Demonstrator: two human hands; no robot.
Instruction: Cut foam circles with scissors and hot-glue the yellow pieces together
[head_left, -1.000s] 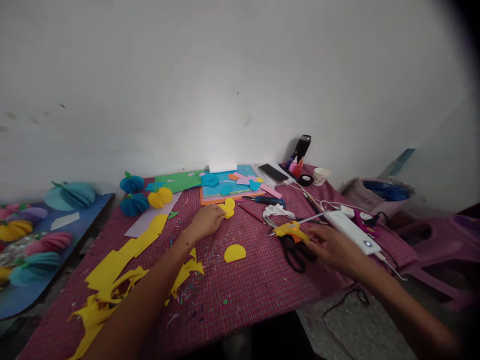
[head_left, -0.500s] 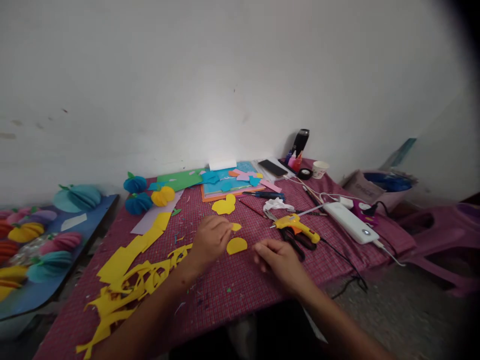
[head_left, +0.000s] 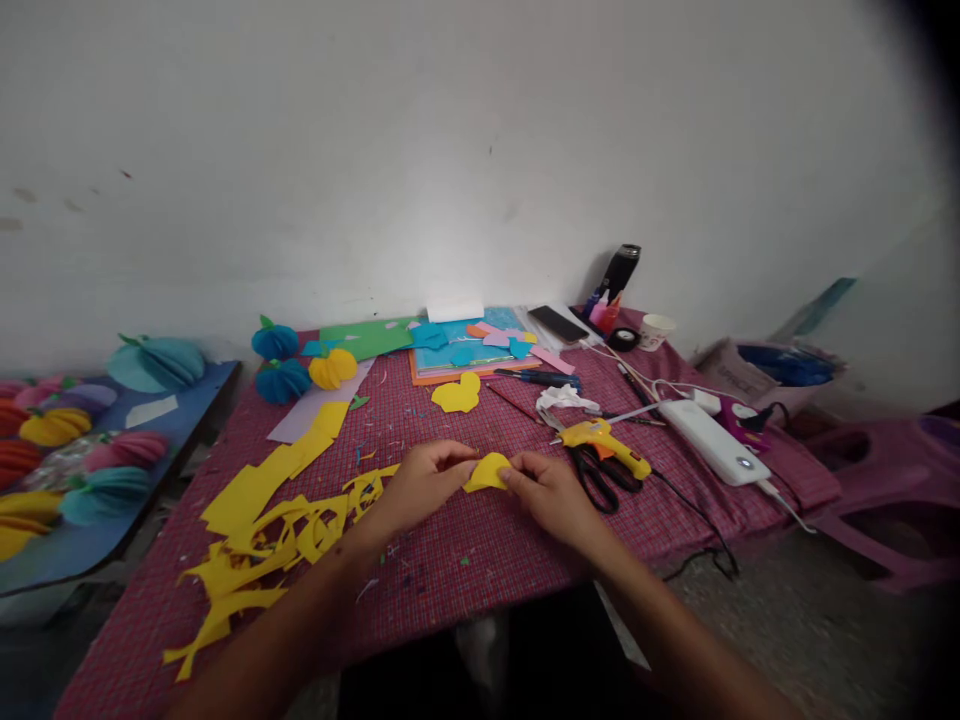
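Note:
Between my hands, just above the table's middle, is a rounded yellow paper piece (head_left: 488,473). My left hand (head_left: 433,482) pinches its left edge between thumb and fingers. At the opposite edge, my right hand (head_left: 547,492) has thumb and forefinger closed on the same piece. More yellow paper cutouts (head_left: 457,393) lie a little beyond my hands. A yellow hot glue gun (head_left: 606,446) rests to the right of my right hand, over black-handled scissors (head_left: 596,482). Curled yellow paper scraps (head_left: 277,545) are heaped beside my left forearm.
A red checked cloth (head_left: 450,590) covers the table. Small paper pumpkins (head_left: 279,381) stand back left; others sit on a blue board (head_left: 180,430). At right lie a white power bank (head_left: 712,443) and cables. A phone (head_left: 559,324), paper cup (head_left: 656,331) and black flask (head_left: 621,268) are behind.
My hands have come together, and both now grip the rounded yellow piece that lay on the cloth. The camera view has shifted slightly.

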